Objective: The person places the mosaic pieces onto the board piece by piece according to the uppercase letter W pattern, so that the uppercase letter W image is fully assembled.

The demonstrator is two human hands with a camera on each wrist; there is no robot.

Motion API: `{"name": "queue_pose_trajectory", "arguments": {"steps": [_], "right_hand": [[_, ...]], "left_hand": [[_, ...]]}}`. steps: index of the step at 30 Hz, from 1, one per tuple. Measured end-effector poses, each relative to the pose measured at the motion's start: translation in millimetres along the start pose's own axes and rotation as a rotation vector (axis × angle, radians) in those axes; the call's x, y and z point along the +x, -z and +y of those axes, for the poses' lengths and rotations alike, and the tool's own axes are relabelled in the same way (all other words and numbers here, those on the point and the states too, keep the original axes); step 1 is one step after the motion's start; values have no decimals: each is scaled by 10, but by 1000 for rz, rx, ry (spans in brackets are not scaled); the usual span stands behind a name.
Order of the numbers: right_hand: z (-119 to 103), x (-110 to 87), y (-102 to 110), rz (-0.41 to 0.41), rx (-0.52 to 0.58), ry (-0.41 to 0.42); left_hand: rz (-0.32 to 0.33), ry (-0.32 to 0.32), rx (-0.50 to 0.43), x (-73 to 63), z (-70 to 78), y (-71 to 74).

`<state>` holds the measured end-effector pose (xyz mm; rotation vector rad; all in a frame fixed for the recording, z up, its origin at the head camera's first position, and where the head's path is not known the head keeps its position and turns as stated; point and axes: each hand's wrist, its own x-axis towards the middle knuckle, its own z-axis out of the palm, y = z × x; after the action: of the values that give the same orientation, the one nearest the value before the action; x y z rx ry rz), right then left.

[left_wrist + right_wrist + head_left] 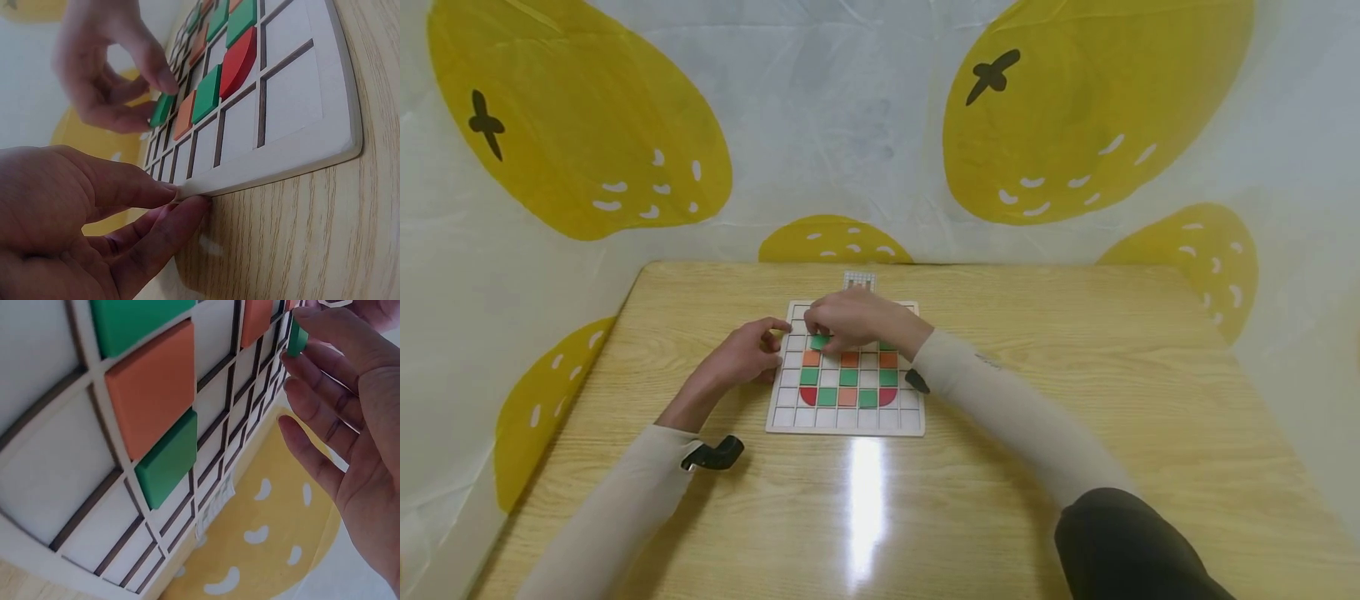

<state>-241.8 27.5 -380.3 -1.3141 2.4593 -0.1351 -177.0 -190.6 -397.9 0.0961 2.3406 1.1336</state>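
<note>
A white square board (783, 417) divided into a grid lies on the table. My right hand (853, 318) reaches over its upper left part and pinches a green square tile (298, 337) between thumb and fingers. That tile (161, 110) is tilted, close over the cells in the left wrist view. At the board's left side, my left hand (741, 354) pinches the rim between thumb and index finger (178, 228). Orange tiles (848, 359), green tiles (848, 377) and red rounded corner tiles (808, 396) sit in cells. The right hand and forearm hide some upper cells.
A small card (859, 279) with a printed grid lies behind the board, partly hidden by the right hand. The wooden table (1037, 325) reaches back to a white curtain (842, 108) with yellow fruit shapes. Black straps show at both wrists.
</note>
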Motion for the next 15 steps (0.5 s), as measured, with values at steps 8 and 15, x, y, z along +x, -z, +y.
{"name": "queue_pose_trajectory", "arguments": {"steps": [8, 15], "right_hand": [[-27, 75, -41, 18, -42, 11], [-26, 55, -40, 27, -39, -1]], "left_hand": [[5, -6, 26, -2, -3, -6], [9, -13, 13, -9, 1, -5]]}}
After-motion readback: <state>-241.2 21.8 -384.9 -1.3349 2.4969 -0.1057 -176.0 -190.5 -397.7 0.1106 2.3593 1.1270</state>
